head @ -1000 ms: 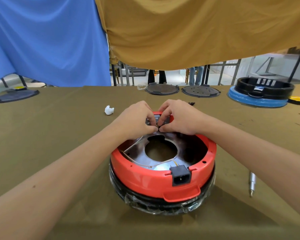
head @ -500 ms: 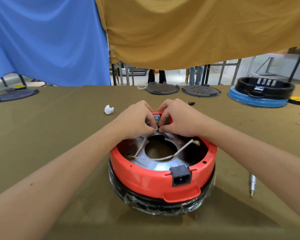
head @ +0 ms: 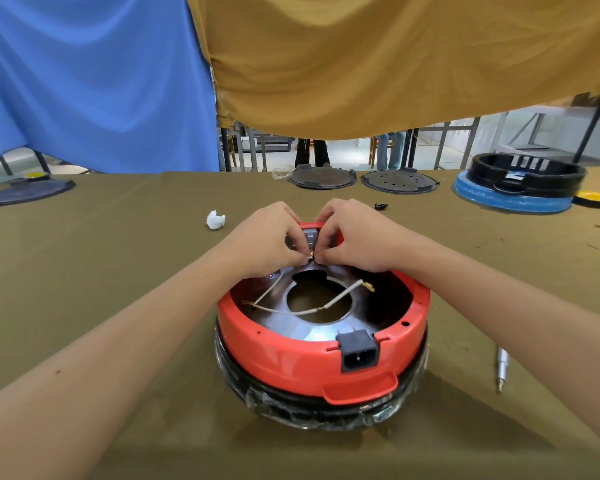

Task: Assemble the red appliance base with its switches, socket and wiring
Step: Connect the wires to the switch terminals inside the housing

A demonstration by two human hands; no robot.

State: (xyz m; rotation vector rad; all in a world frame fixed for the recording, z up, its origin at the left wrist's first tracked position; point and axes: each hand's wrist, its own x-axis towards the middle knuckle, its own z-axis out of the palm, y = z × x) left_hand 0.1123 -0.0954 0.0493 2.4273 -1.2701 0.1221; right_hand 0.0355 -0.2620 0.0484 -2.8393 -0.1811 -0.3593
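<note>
Writing: no brand, label or lettering could be read anywhere.
Base: red appliance base [head: 312,355] sat on the olive table [head: 118,271], centre near.
Socket: black power socket [head: 358,351] was seated in the near rim.
Left hand [head: 267,240]: fingertips pinched a small terminal at the far rim.
Right hand [head: 354,237]: pinched the same point.
Hidden: switch block [head: 309,237] was mostly covered by both hands.
Wiring: white wire [head: 340,294] lay loose inside.
</note>
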